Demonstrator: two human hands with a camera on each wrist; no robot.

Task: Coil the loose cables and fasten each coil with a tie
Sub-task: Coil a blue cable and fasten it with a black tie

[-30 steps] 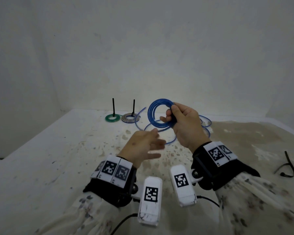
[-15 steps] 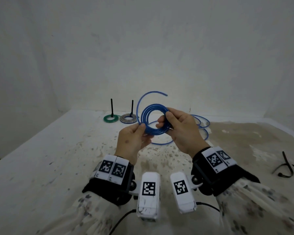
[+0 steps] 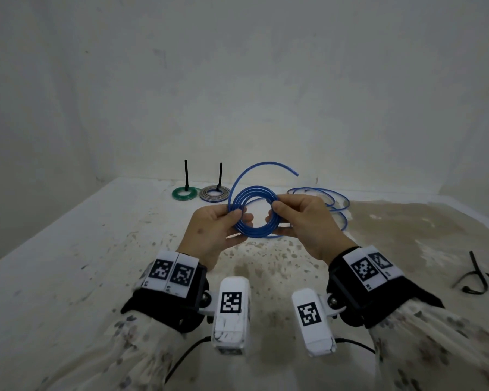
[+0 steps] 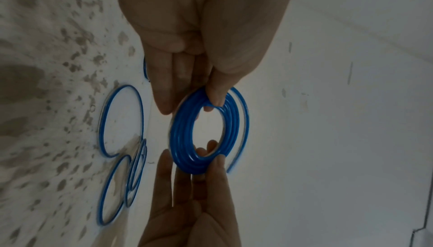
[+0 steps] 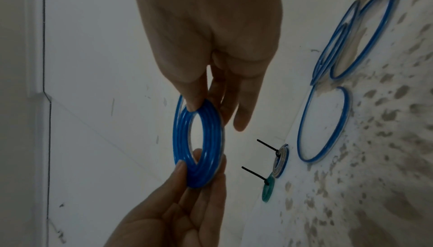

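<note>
1. Since half a second ago the blue coil point(image 3: 253, 213) has turned from tilted to nearly face-on to the head camera, and the two hands have moved apart to opposite sides of it.
2. A second ago the left hand point(image 3: 209, 235) was off the cable with its fingers loose; now its thumb and fingers pinch the coil's left rim.
3. The right hand point(image 3: 308, 224) pinches the right rim, thumb in front and fingers behind.
4. The coil is held in the air above the tabletop point(image 3: 68, 263), between the hands, upright with its opening toward the person.
5. A free end point(image 3: 266, 166) arcs up from the coil's left side and curves over to the right, ending in the air.
6. The uncoiled part of the cable lies in loose loops point(image 3: 331, 198) on the tabletop behind the right hand.
7. The head view alone shows black ties point(image 3: 476, 277) lying at the right edge of the tabletop.
8. The right wrist view shows a green coil point(image 5: 268, 191) and a grey coil point(image 5: 281, 160) lying flat, each with a black tie tail sticking up; the left wrist view does not show them.
9. The left wrist view shows the coil point(image 4: 203, 132) edge-on as several stacked turns, with fingertips point(image 4: 215, 97) clamped on either end.
</note>
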